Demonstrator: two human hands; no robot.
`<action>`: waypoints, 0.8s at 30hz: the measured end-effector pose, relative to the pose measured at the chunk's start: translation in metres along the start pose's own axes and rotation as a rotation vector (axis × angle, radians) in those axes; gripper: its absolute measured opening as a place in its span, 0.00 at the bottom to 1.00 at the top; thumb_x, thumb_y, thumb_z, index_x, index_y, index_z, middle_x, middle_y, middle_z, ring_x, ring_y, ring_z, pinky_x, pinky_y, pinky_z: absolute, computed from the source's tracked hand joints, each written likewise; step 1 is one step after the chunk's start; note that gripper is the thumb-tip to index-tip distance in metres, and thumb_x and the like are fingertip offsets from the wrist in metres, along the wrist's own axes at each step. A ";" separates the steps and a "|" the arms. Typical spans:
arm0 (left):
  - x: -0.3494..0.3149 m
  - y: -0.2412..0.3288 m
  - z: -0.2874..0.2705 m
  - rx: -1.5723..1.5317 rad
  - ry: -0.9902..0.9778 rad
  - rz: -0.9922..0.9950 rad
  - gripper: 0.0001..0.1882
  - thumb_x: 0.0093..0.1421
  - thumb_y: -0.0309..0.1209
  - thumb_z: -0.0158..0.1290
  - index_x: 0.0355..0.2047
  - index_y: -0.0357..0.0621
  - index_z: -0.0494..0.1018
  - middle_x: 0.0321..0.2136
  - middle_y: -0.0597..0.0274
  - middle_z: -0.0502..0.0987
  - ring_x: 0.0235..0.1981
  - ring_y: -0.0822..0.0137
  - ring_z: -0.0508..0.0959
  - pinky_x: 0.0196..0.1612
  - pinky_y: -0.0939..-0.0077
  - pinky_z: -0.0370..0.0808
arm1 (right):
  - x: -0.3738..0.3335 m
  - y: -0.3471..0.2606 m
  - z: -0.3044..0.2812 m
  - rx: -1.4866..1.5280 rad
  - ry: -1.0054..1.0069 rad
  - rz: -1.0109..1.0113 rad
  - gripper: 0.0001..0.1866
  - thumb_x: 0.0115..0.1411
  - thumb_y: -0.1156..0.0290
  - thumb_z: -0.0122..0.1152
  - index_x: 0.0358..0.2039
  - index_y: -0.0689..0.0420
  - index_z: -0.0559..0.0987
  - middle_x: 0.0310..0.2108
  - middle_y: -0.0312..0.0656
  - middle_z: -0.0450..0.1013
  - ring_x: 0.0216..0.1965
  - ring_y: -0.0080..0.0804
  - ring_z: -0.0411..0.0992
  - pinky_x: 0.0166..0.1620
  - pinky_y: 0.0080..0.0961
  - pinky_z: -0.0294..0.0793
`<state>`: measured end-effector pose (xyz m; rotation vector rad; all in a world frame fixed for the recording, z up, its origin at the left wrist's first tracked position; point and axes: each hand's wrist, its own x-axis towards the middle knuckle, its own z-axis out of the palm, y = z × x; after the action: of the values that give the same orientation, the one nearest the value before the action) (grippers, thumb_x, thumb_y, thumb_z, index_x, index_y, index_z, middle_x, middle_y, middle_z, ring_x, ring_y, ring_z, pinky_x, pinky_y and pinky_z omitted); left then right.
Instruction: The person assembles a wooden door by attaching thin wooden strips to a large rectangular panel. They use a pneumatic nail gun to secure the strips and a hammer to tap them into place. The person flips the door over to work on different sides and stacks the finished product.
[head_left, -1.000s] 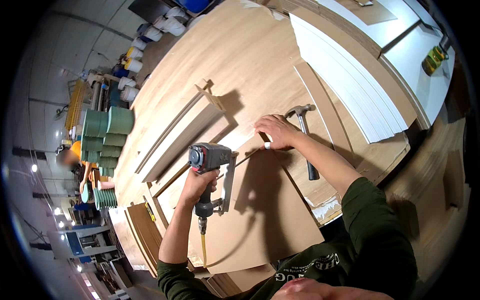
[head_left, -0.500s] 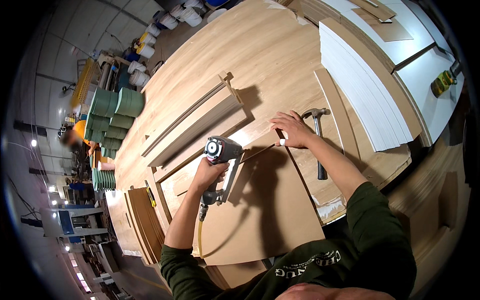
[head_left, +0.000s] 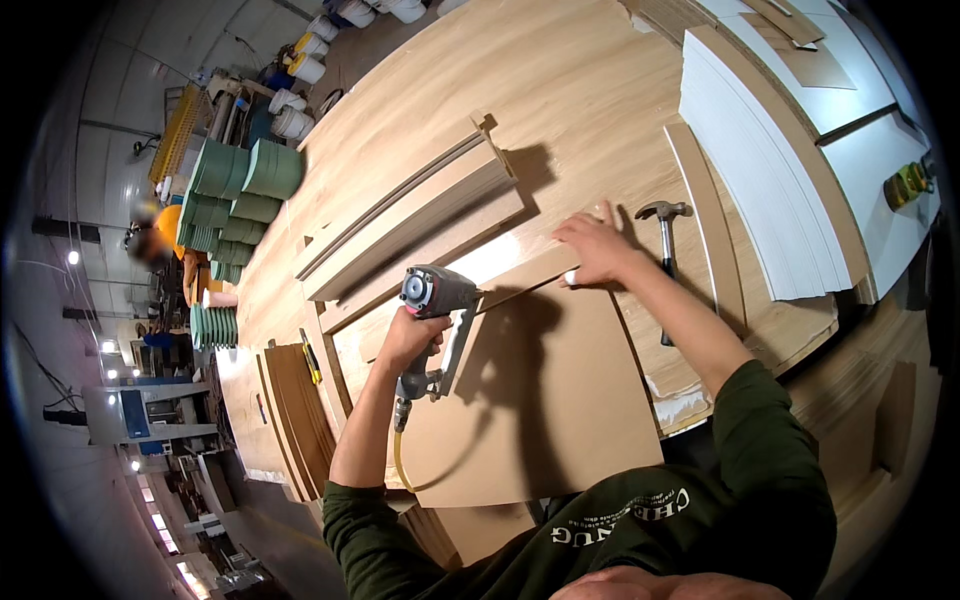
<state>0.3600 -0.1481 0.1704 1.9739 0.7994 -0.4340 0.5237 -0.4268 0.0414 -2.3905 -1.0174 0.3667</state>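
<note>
Head view: tabletop [head_left: 560, 110] of pale wood, with a brown panel [head_left: 605, 410] lying flat in front of the person and a narrow strip [head_left: 530, 273] along its far edge.
Nail gun: dark grey body [head_left: 447, 288] held above the left part of the panel, nose by the strip; whether it touches is unclear.
Left grip [head_left: 412, 340]: fingers wrapped round the nail gun's handle, holding it firmly.
Yellow hose [head_left: 400, 462]: joined to the foot of the handle, bending down toward the near edge of the panel.
Right grip [head_left: 597, 250]: at the right end of the strip, fingers partly spread, a white band [head_left: 571, 277] on one digit; I cannot tell whether it pinches the strip or only rests there.
Shadow: dark shape cast across the middle of the panel.
Hammer [head_left: 667, 240]: lying just right of the right grip, head away from the person, handle partly behind the forearm.
Long boards [head_left: 425, 215]: grouped beyond the nail gun.
White stack [head_left: 755, 180]: curved sheets at the right, a brown strip [head_left: 708, 220] beside them.
Yellow knife [head_left: 312, 362]: at the left, near brown boards [head_left: 297, 415].
Green curved pieces [head_left: 235, 185]: piled at the far left; a co-worker in orange [head_left: 178, 240] stands beyond.
</note>
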 end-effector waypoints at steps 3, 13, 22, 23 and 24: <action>0.001 0.001 -0.002 0.000 -0.028 0.009 0.05 0.53 0.25 0.57 0.28 0.38 0.74 0.16 0.65 0.71 0.15 0.75 0.71 0.18 0.79 0.71 | 0.019 -0.031 0.042 -0.025 0.053 -0.091 0.34 0.41 0.50 0.72 0.48 0.49 0.76 0.46 0.41 0.68 0.55 0.39 0.63 0.64 0.48 0.49; 0.002 0.000 -0.004 -0.010 -0.040 0.019 0.06 0.52 0.25 0.56 0.29 0.37 0.73 0.16 0.64 0.71 0.15 0.75 0.71 0.18 0.79 0.72 | 0.014 -0.056 0.059 0.044 0.324 -0.085 0.26 0.38 0.60 0.71 0.40 0.48 0.75 0.39 0.37 0.69 0.48 0.35 0.67 0.56 0.36 0.59; 0.005 -0.004 -0.005 0.020 -0.034 0.058 0.06 0.52 0.27 0.57 0.23 0.37 0.73 0.14 0.65 0.71 0.14 0.75 0.71 0.18 0.79 0.71 | 0.013 -0.058 0.058 0.038 0.322 -0.087 0.25 0.39 0.57 0.72 0.40 0.48 0.77 0.39 0.36 0.70 0.47 0.35 0.67 0.57 0.35 0.59; 0.008 -0.007 -0.007 0.038 -0.045 0.061 0.05 0.52 0.26 0.57 0.25 0.38 0.73 0.15 0.66 0.70 0.14 0.75 0.71 0.18 0.79 0.71 | 0.014 -0.057 0.058 0.035 0.324 -0.089 0.25 0.39 0.57 0.72 0.40 0.47 0.77 0.39 0.36 0.70 0.48 0.35 0.67 0.57 0.35 0.59; 0.009 -0.009 -0.007 0.054 -0.055 0.063 0.05 0.53 0.26 0.56 0.27 0.39 0.72 0.16 0.66 0.70 0.15 0.75 0.70 0.19 0.79 0.72 | 0.015 -0.056 0.057 0.031 0.325 -0.092 0.25 0.39 0.57 0.71 0.40 0.47 0.77 0.39 0.36 0.70 0.48 0.34 0.67 0.57 0.35 0.59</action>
<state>0.3602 -0.1352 0.1629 2.0230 0.6954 -0.4751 0.4762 -0.3627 0.0239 -2.2688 -0.9570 -0.0402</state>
